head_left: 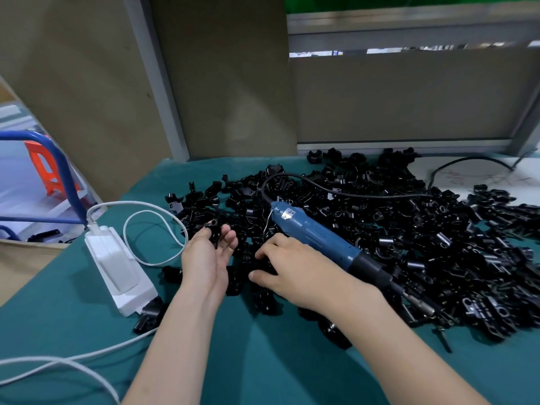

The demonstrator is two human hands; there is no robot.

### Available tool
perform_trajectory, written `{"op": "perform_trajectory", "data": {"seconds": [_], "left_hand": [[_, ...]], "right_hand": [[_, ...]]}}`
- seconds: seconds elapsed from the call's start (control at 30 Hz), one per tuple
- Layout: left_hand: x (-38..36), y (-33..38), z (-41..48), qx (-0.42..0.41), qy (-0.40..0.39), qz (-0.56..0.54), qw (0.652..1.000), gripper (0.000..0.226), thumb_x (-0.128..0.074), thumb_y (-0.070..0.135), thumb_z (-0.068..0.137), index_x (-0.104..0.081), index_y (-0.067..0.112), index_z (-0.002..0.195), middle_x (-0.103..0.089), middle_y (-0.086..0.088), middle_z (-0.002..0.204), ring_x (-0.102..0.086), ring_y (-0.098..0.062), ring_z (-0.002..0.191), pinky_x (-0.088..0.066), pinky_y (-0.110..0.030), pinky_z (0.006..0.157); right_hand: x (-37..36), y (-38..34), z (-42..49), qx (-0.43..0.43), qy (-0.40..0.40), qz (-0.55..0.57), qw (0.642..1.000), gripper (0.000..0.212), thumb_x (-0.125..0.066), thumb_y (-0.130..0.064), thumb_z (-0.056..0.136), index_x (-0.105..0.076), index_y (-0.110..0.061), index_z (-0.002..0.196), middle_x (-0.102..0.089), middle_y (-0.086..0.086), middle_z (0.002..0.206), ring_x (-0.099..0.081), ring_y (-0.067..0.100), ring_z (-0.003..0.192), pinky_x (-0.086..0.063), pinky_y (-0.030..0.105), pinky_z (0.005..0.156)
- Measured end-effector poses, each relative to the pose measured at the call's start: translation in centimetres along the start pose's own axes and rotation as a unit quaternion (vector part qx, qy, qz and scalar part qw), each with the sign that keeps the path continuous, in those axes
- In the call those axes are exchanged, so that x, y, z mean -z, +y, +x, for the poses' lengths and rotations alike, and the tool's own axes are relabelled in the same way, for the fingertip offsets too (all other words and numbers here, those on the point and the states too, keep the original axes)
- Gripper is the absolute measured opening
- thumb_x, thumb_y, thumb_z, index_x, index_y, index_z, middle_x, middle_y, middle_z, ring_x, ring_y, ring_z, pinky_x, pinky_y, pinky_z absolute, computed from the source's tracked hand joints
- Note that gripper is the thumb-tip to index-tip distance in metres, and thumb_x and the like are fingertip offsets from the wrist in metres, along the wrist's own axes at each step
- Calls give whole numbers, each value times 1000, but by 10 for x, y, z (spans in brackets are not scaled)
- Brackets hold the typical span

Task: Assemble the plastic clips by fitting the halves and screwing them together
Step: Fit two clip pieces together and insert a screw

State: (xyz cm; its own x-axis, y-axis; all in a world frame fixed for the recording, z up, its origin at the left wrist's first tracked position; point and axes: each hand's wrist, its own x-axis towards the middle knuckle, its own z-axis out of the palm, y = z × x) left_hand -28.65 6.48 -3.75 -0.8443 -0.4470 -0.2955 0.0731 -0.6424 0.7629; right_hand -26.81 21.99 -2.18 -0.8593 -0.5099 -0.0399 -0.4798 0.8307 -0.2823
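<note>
Left of the screwdriver (318, 235), the left grip (209, 255), palm up, pinches one clip (214, 232) at its fingertips, while the right grip (295, 273), just beside the screwdriver, curls palm-down onto the pile (438, 244) that spreads around the screwdriver on the counter (73, 331), though I cannot tell whether it holds any.

Green-covered table (263, 361), heap of black clip halves (423, 244), blue screwdriver (315, 232) atop, white charger box (117, 264)
</note>
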Motion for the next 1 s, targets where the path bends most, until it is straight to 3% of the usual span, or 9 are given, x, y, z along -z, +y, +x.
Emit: {"op": "perform_trajectory", "data": {"seconds": [0.13,0.27,0.43,0.53,0.63,0.73,0.83,0.9,1.0], "left_hand": [[-1,-1,1,-5,2,1,1000,20,-37,7,107,-51,12,94,-62,-6,75,-62,-11,53,-56,-26,64],[0,-3,3,-11,-6,3,1000,15,-38,7,107,-52,11,100,-62,-5,78,-62,-10,53,-57,-24,62],[0,-5,5,-19,-17,13,1000,14,-43,5,105,-54,9,112,-65,-4,81,-61,-11,61,-56,-24,64],[0,-5,5,-36,-28,22,999,15,-45,5,105,-55,10,115,-68,-2,81,-64,-9,61,-55,-20,58],[-3,-6,0,-124,-56,77,988,16,-47,2,104,-56,10,114,-70,1,86,-67,-6,64,-54,-19,64],[-11,-9,-19,-274,-92,188,939,20,-49,2,103,-56,20,105,-71,1,96,-69,-8,77,-53,-24,78],[-19,-16,-55,-355,-149,243,890,24,-49,14,103,-53,37,106,-72,8,95,-67,-8,76,-53,-24,75],[-21,-26,-82,-358,-173,259,880,23,-47,25,102,-51,47,106,-70,13,87,-62,-5,66,-51,-20,64],[-20,-47,-125,-289,-224,271,891,18,-39,44,100,-54,46,109,-63,15,78,-55,-8,63,-52,-37,64]], "right_hand": [[-9,-8,1,0,61,-56,997,43,-49,-47,105,-56,-16,133,-50,1,136,-51,26,124,-43,41,97],[-10,-10,0,19,93,-75,993,38,-48,-42,105,-56,-15,130,-51,0,132,-53,25,119,-43,38,91],[-8,-10,0,38,128,-48,990,26,-55,-40,102,-59,-23,121,-55,-4,124,-52,19,117,-30,29,81],[-1,-10,-1,26,113,-1,993,21,-61,-39,98,-61,-27,115,-59,-7,120,-56,17,113,-37,29,80],[15,-9,-6,-11,112,81,990,11,-66,-39,95,-58,-32,97,-66,-11,98,-65,14,95,-52,32,80],[32,1,-22,-49,160,194,967,21,-73,-37,90,-54,-34,82,-67,-14,82,-62,0,73,-47,14,63],[42,15,-55,-46,208,401,891,25,-84,-29,85,-60,-27,82,-78,-6,92,-67,-2,74,-48,10,67],[38,23,-82,-13,209,580,787,27,-92,-23,76,-65,-24,79,-80,2,101,-74,5,85,-53,13,74],[17,35,-116,-19,239,716,655,30,-99,-19,56,-79,-27,77,-78,5,92,-75,11,80,-58,18,71]]}}
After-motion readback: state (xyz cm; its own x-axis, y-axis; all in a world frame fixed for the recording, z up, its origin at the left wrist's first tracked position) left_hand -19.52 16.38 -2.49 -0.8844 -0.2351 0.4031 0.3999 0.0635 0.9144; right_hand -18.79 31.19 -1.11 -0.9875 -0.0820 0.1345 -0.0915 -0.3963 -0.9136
